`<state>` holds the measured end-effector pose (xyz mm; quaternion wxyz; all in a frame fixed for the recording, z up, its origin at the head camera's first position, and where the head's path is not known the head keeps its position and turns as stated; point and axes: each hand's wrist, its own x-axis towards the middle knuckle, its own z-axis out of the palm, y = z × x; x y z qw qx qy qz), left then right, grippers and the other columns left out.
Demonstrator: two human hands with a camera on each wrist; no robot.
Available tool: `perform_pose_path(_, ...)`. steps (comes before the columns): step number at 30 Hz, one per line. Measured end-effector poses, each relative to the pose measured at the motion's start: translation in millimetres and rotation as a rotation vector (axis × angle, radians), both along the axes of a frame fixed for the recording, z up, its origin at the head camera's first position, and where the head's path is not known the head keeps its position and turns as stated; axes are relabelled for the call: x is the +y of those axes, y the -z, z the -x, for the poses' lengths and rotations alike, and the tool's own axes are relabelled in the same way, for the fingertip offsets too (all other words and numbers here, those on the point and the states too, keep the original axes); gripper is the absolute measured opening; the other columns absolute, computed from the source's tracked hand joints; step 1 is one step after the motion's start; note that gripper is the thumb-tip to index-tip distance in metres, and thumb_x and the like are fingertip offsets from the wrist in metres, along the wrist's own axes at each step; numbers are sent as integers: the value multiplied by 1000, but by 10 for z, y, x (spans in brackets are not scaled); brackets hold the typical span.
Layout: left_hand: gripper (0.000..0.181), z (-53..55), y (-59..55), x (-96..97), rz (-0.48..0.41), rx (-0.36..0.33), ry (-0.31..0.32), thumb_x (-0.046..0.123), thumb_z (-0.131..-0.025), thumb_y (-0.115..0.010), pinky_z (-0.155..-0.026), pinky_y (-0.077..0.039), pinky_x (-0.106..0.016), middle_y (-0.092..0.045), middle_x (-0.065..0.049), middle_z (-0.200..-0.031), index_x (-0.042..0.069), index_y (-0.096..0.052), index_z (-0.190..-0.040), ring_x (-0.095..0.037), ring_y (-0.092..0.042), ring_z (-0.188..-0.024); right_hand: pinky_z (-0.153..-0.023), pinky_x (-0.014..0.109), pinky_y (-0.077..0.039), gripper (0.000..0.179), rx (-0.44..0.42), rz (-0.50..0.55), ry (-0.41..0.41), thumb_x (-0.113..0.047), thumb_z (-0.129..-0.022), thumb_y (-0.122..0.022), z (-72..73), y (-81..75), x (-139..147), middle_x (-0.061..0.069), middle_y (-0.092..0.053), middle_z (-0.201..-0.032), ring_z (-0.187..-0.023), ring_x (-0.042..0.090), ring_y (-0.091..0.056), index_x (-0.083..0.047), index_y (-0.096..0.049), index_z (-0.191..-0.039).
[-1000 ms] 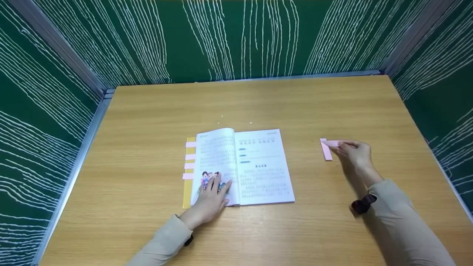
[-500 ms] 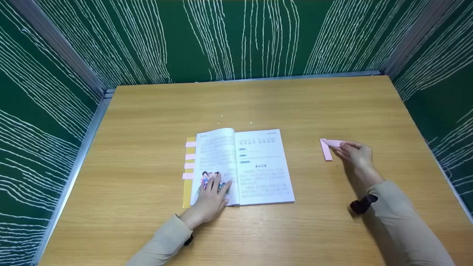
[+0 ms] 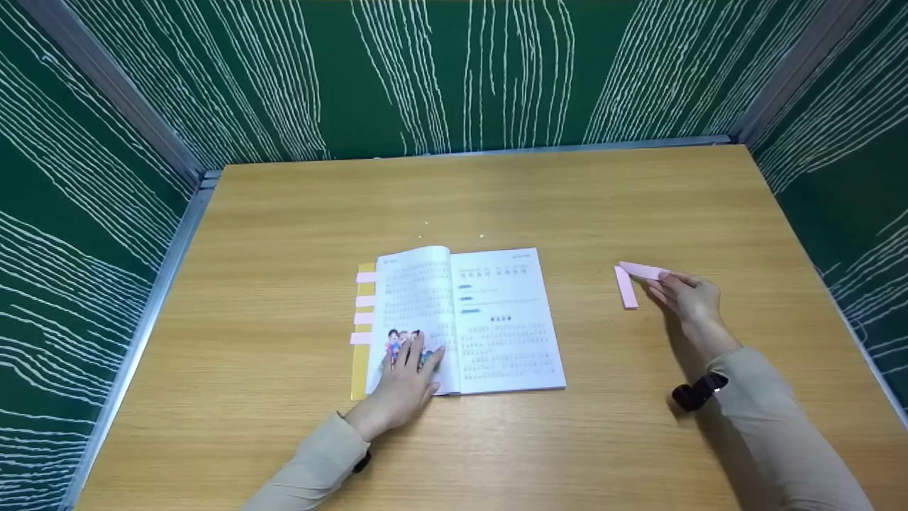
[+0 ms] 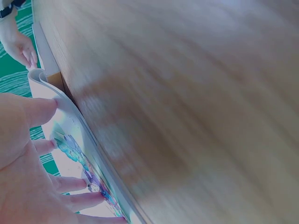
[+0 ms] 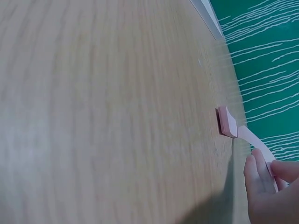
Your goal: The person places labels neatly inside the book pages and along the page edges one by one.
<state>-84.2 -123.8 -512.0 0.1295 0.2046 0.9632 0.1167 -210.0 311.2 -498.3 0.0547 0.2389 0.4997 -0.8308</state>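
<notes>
An open book (image 3: 496,333) lies on the wooden table, its left page (image 3: 411,291) bulging up near the spine. My left hand (image 3: 404,387) rests on the lower part of that page with its fingers spread over a coloured picture of children. In the right hand (image 3: 691,301) a pink sticky note strip (image 3: 643,271) is pinched between thumb and fingers at one end. The strip's other end is by the top of a pink sticky note pad (image 3: 626,288) on the table. In the right wrist view the strip (image 5: 257,141) curves up from beside the thick pad (image 5: 226,122).
Several pink tabs (image 3: 364,301) stick out past the book's left edge over a yellow margin (image 3: 360,376). Small white scraps (image 3: 482,236) lie beyond the book. Green panels (image 3: 525,78) with white wavy lines enclose the table (image 3: 284,234) at the back and sides.
The right hand has moved slightly right, and the pink strip has come away from the top of the pad. The left hand and book have stayed in place.
</notes>
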Motion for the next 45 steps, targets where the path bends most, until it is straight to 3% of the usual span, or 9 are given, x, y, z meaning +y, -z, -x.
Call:
perform_pose_path(11,51,0,9,7,-8,-1,-7,28,-93,-42,-95,-16,-65,-13,-25,-143,12,-28,-139,-46,-16,-127,-77,29,-49,10,-28,41,69,1,-79,-62,-21,-47,31,10,-66,-70,-71,18,-66,-3,-55,-86)
perform_pose_path(21,50,8,0,5,-7,-1,-4,28,-93,-41,-95,-16,-65,-13,-25,-142,12,-28,-139,-46,-16,-127,-82,31,-46,10,30,104,20,0,-80,-61,-45,-53,26,12,-67,-76,-77,20,-66,-3,-57,-89)
perform_pose_path(28,50,8,-9,11,-4,-10,-5,28,-93,-41,-95,-16,-65,-12,-24,-143,12,-28,-139,-45,-15,-127,-71,29,-52,7,110,125,-7,0,-79,-61,-37,-23,-9,10,-67,-76,-70,20,-66,-3,-59,-86)
perform_pose_path(35,51,14,-11,16,12,-4,3,28,-93,-41,-95,-18,-65,-14,-25,-142,12,-27,-139,-45,-17,-126,-67,31,-53,5,231,213,-14,4,-80,-58,-6,45,-55,13,-64,-71,-65,23,-65,1,-61,-81)
perform_pose_path(45,51,14,-10,12,11,-13,-6,28,-93,-41,-96,-15,-64,-13,-24,-142,12,-27,-139,-44,-16,-127,-66,28,-53,5,233,170,-118,0,-83,-56,-24,-12,-124,11,-65,-70,-66,19,-65,-3,-61,-83)
